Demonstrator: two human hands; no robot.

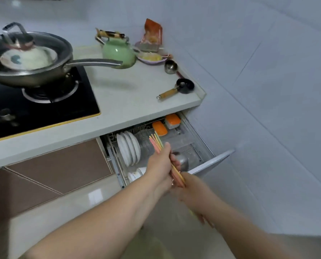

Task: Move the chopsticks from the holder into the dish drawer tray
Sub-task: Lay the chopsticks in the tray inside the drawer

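Observation:
A bundle of pink, yellow and green chopsticks [157,143] is gripped in my left hand [160,164], tips pointing up and away over the open dish drawer tray [197,144]. Their lower ends reach my right hand [194,195], which is blurred; whether it grips them cannot be told. The wire tray holds upright white plates [128,149], two orange-lidded boxes [159,128], a steel bowl [182,162] and white bowls [136,174]. No chopstick holder can be made out.
The drawer's front panel [212,162] juts out to the right. On the counter [129,94] above stand a wok [28,58] on the gas hob, a green kettle [118,52], a steel ladle [171,66] and a small black pan [185,86]. A tiled wall is at the right.

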